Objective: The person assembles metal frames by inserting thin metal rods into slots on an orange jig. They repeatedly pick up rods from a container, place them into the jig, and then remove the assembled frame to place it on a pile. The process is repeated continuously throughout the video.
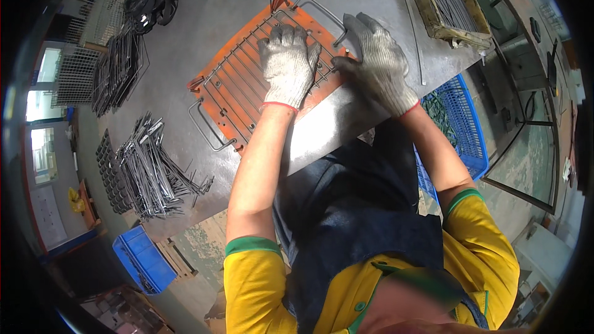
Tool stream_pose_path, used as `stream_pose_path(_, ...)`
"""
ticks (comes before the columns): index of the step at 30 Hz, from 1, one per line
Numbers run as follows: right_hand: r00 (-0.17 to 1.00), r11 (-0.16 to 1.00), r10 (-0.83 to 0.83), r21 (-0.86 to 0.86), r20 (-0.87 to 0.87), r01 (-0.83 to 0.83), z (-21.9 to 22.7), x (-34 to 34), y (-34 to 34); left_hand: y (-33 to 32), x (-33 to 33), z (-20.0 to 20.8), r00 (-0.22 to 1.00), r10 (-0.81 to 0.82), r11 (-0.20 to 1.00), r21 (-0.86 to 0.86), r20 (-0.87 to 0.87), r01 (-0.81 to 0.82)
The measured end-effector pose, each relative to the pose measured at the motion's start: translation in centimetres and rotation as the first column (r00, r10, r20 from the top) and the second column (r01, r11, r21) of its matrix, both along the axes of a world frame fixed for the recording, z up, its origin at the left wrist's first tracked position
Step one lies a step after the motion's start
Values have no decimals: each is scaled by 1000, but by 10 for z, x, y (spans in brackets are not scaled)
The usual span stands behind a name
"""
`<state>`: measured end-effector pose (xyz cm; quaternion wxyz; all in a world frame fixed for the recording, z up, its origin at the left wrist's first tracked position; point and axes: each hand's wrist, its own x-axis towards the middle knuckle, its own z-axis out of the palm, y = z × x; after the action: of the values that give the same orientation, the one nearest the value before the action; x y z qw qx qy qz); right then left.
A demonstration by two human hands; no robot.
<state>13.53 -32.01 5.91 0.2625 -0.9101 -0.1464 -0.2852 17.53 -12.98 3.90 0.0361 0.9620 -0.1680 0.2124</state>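
Note:
An orange jig plate (238,96) lies on the grey metal table (210,0), with a wire grid rack (232,74) laid on it. Bent wire handles stick out at the plate's lower left (207,133) and upper right (322,9). My left hand (288,65), in a grey knit glove, presses flat on the rack's wires. My right hand (380,62), gloved too, rests at the plate's right edge with its fingers pinching a wire end beside the upper handle.
A heap of bent wire parts (151,170) lies at the table's left front, and finished wire racks (117,71) are stacked farther back. A tray of straight rods (445,3) sits at the right. Blue crates stand at the right (461,120) and lower left (142,260).

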Motion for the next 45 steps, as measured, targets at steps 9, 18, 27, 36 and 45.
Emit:
stream_pose_path(9, 981, 966, 151, 227, -123, -121, -58, 12, 0, 27, -10, -24, 994, -77, 962, -255, 75, 94)
stream_pose_path(18, 951, 878, 191, 476, -242, -55, -71, 6, -5, 231, -131, 49, 806, 563, 595, -587, -183, -549)
stream_pose_path(27, 937, 909, 172, 415, -304, -32, -53, 0, 6, 402, -173, 14, 510, 843, 532, 404, -172, -744)
stream_pose_path(36, 902, 805, 302, 590, -309, -67, -72, 19, -18, 401, -195, 58, 576, 757, 518, -256, -307, -816)
stream_pose_path(45, 848, 686, 409, 726, -336, -43, -73, 32, -24, 447, -238, 56, 746, 552, 34, -884, -373, -466)
